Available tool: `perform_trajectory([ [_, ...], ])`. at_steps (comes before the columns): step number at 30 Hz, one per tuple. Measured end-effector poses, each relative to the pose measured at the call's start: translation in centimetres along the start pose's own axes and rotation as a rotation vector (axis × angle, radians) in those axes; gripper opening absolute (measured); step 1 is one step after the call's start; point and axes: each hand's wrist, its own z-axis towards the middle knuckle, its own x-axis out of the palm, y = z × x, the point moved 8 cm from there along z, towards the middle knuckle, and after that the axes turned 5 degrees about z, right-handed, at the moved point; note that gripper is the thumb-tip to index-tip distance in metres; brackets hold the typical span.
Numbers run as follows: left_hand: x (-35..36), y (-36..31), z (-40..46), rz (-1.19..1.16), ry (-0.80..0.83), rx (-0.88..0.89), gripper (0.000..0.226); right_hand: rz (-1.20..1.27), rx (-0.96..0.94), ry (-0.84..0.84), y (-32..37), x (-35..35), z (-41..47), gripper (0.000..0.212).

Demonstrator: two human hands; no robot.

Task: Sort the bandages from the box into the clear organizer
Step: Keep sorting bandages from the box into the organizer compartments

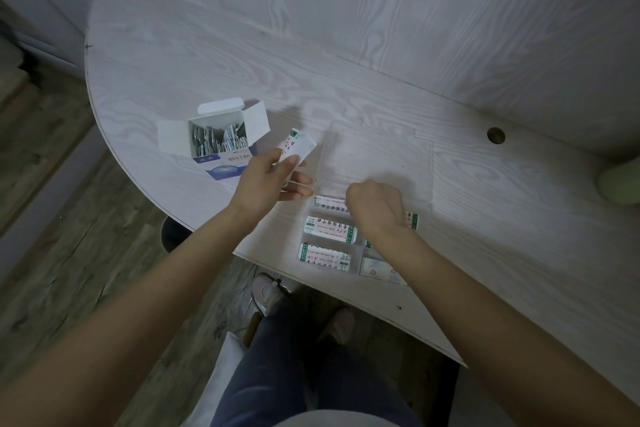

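An open white and blue bandage box (221,135) stands on the table with several wrapped bandages upright inside. My left hand (268,180) pinches a small stack of bandages (299,146) between the box and the clear organizer (332,236). The organizer's open lid (381,156) lies flat behind it. Bandages (329,229) with green-edged wrappers lie in its left compartments. My right hand (375,204) is curled over the organizer's upper right compartment, fingers down on a bandage (414,220); whether it grips it I cannot tell.
The white wood-grain table (242,55) has a curved near edge and meets a wall at the back. A round hole (496,135) sits at the right. A pale green object (620,180) lies at the far right edge. My legs and shoes are below the table edge.
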Motion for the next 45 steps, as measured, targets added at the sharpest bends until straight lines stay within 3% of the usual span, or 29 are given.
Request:
perform_trajectory([
  [8, 0.1, -0.3, -0.1, 0.020, 0.003, 0.001, 0.017, -0.094, -0.069, 0.055, 0.9, -0.4, -0.6, 0.025],
  [10, 0.3, -0.4, -0.3, 0.028, 0.012, 0.006, 0.018, -0.015, -0.043, -0.004, 0.5, -0.8, -0.7, 0.021],
  [12, 0.6, -0.6, -0.5, 0.029, 0.031, 0.011, 0.017, 0.296, 0.012, -0.101, -0.3, -2.0, -0.8, 0.025],
  [15, 1.4, -0.8, -0.8, 0.012, 0.093, 0.012, 0.010, 1.075, 0.046, -0.173, -1.2, -3.9, -1.1, 0.018],
  [18, 2.5, -1.5, -1.2, 0.034, 0.172, 0.028, 0.010, 1.371, 0.057, -0.147, -1.4, -4.9, -1.2, 0.012],
  [24, 3.6, -2.0, -1.7, 0.039, 0.202, 0.049, 0.025, 1.467, 0.109, -0.159, -3.0, -4.5, -2.2, 0.012],
  [29, 4.5, -2.2, -2.1, 0.056, 0.211, 0.078, 0.021, 1.517, 0.130, -0.190, -4.3, -3.9, -3.2, 0.010],
  [39, 4.3, -1.7, -2.3, 0.061, -0.050, 0.063, 0.009, 1.530, 0.114, -0.183, -5.8, -3.4, -5.4, 0.015],
  [43, 6.5, -1.4, -2.9, 0.109, 0.066, 0.052, 0.015, 1.519, 0.142, -0.216, -6.5, -3.3, -6.0, 0.021],
  [45, 7.3, -1.5, -3.4, 0.110, 0.102, 0.070, 0.013, 1.474, 0.162, -0.216, -6.8, -3.0, -6.3, 0.013],
])
